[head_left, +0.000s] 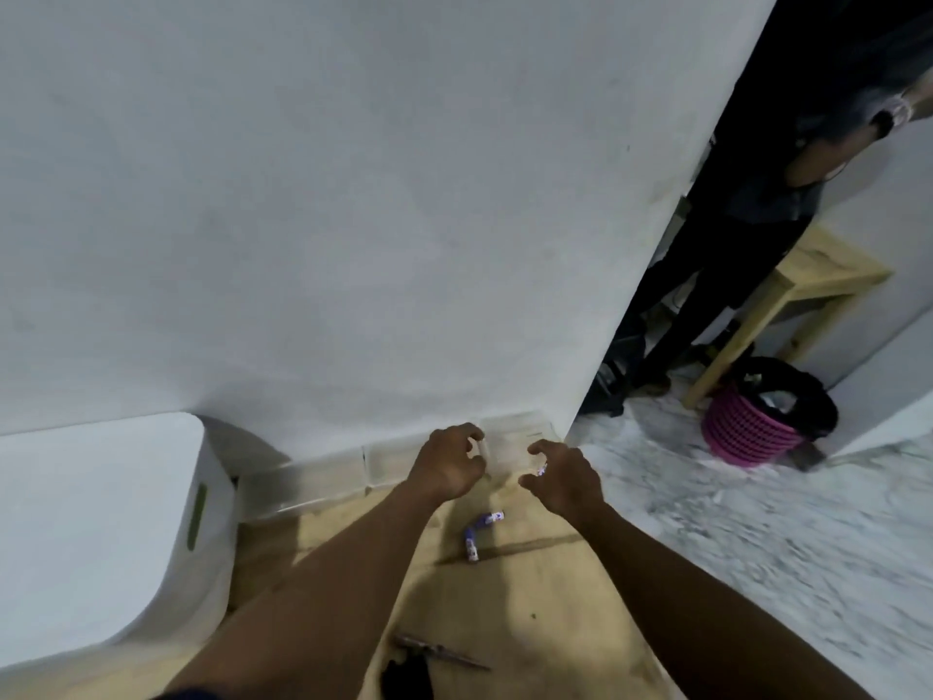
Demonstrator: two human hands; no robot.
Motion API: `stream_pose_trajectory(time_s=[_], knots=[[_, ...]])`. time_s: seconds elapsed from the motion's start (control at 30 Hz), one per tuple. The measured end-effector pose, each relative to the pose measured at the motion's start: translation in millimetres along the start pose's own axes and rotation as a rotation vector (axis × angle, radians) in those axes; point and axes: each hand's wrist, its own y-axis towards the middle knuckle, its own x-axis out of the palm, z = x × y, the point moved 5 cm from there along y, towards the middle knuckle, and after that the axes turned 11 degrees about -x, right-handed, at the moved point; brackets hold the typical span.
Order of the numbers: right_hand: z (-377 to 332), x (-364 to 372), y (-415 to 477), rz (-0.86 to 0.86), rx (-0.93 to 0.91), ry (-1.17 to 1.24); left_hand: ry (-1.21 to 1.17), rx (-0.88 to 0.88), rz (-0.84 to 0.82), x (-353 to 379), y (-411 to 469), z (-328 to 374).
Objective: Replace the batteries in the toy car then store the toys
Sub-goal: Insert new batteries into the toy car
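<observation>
Both my arms reach across a wooden table (pixel 530 598) to a clear plastic box (pixel 510 437) against the white wall. My left hand (pixel 449 464) curls its fingers over the box's near edge. My right hand (pixel 563 474) is just right of it, and a small purple-and-white battery (pixel 541 468) shows between its thumb and fingers. Two more purple-and-white batteries (pixel 482 535) lie touching on the table below my hands. A screwdriver (pixel 442 655) lies at the near edge beside a dark object (pixel 409 679), too cut off to identify. The picture is blurred.
A white bin (pixel 101 522) stands at the table's left. A second clear container (pixel 308 485) lies left of the box. Right of the table are a marble floor, a pink basket with a black liner (pixel 747 431), a wooden stool (pixel 808 285) and a standing person in dark clothes (pixel 747 234).
</observation>
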Motion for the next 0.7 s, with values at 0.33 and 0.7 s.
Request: stream_pose_trajectory(time_s=[0.33, 0.7], knots=[[25, 20, 71, -0.183, -0.239, -0.395, 0.297, 0.04, 0.008, 43, 73, 12], [15, 33, 72, -0.224, -0.295, -0.52, 0.339, 0.137, 0.085, 42, 76, 4]])
